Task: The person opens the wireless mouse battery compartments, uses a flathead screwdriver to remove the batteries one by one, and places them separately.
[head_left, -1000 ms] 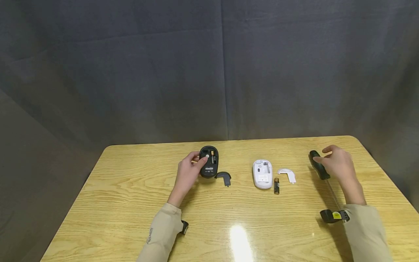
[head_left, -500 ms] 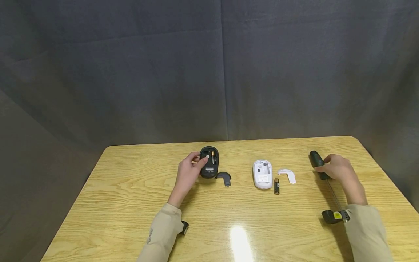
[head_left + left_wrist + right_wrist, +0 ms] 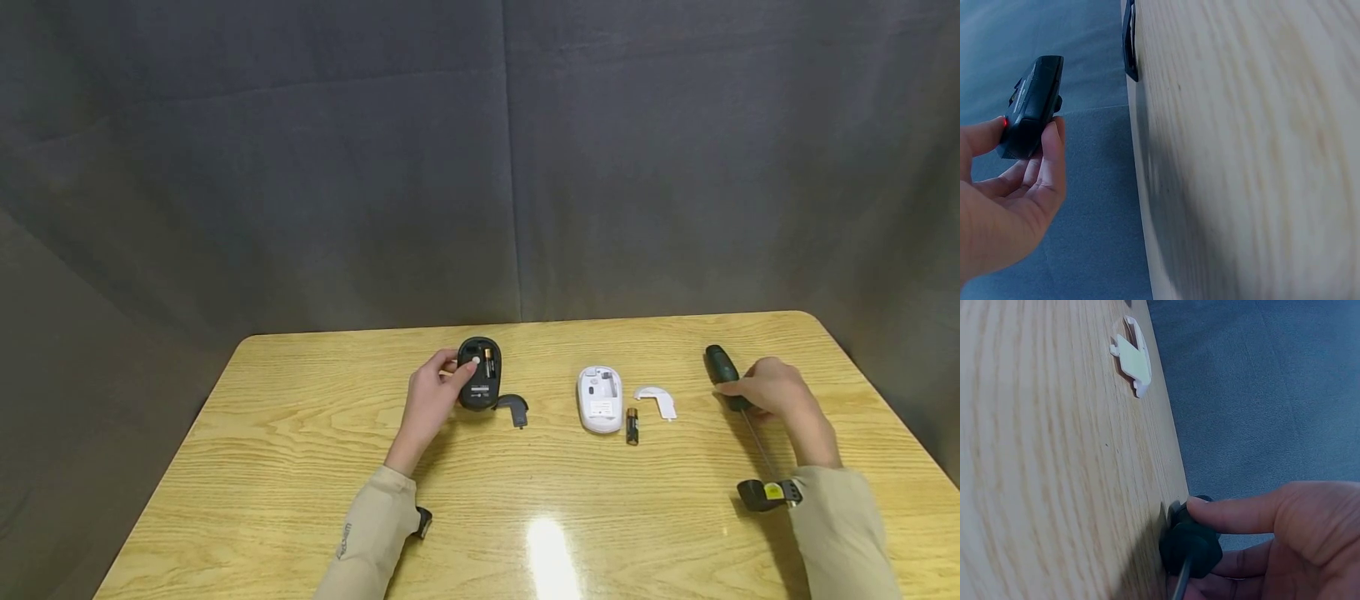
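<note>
A dark grey curtain hung behind the pale wooden table (image 3: pixel 300 467). The right hand (image 3: pixel 776 392) curled round the dark-handled screwdriver (image 3: pixel 722 368), whose long axis ran from eleven to five o'clock. The left hand (image 3: pixel 429 400) gripped the upturned black plastic mouse (image 3: pixel 478 382), well apart at nine o'clock. The screwdriver's tip was hidden.

I see a white mouse (image 3: pixel 600 399) upturned on the desk (image 3: pixel 300 467), a loose battery (image 3: pixel 632 425) and white cover (image 3: pixel 656 399) beside it.
</note>
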`<control>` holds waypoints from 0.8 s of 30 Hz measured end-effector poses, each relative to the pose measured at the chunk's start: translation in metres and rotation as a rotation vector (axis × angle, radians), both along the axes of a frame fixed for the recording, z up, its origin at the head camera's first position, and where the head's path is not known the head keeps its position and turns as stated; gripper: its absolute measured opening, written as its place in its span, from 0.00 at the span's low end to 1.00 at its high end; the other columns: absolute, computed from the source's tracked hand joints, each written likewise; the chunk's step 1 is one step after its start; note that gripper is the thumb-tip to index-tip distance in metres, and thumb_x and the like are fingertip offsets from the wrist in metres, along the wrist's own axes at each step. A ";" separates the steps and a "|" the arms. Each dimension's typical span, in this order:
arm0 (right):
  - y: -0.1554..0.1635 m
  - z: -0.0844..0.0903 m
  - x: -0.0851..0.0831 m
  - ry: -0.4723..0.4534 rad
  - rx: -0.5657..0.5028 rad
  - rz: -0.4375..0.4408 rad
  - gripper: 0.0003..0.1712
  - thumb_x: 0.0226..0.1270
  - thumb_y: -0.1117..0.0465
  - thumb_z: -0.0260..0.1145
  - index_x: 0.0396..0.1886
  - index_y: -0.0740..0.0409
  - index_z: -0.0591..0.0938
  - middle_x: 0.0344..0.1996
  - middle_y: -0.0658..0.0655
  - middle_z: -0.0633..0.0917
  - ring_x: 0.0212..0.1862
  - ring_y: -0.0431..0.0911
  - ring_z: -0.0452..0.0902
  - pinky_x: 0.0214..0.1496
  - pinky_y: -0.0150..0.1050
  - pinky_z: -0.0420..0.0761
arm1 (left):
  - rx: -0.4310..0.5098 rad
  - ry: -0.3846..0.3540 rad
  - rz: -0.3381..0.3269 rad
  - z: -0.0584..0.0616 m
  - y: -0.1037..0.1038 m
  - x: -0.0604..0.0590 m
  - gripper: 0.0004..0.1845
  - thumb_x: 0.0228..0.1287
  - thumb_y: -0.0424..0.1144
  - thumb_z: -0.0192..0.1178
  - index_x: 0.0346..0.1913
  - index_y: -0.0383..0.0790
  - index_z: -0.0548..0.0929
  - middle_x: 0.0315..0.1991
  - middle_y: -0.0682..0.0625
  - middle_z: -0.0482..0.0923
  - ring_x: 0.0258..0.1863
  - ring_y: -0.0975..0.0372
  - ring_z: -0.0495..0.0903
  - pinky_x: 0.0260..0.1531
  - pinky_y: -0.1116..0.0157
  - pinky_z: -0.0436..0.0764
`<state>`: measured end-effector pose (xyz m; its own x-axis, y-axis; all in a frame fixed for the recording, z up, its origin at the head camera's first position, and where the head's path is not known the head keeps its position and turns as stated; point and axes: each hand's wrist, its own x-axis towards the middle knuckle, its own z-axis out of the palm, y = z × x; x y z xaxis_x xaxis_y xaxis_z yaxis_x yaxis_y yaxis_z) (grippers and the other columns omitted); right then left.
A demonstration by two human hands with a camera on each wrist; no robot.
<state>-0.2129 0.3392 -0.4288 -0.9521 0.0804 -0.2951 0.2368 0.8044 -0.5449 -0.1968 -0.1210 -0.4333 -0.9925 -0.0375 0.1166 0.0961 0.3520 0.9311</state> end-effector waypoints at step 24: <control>-0.006 0.006 0.000 0.119 -0.218 -0.064 0.24 0.75 0.51 0.66 0.35 0.73 0.83 0.28 0.57 0.85 0.26 0.44 0.86 0.32 0.40 0.88 | -0.003 0.000 -0.015 -0.002 0.001 0.000 0.22 0.73 0.42 0.64 0.61 0.28 0.81 0.43 0.40 0.79 0.32 0.59 0.79 0.32 0.55 0.87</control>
<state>-0.2130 0.3334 -0.4230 -0.9761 0.0887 -0.1982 0.2075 0.6500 -0.7311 -0.1966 -0.1204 -0.4353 -0.9929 -0.0224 0.1169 0.1016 0.3530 0.9301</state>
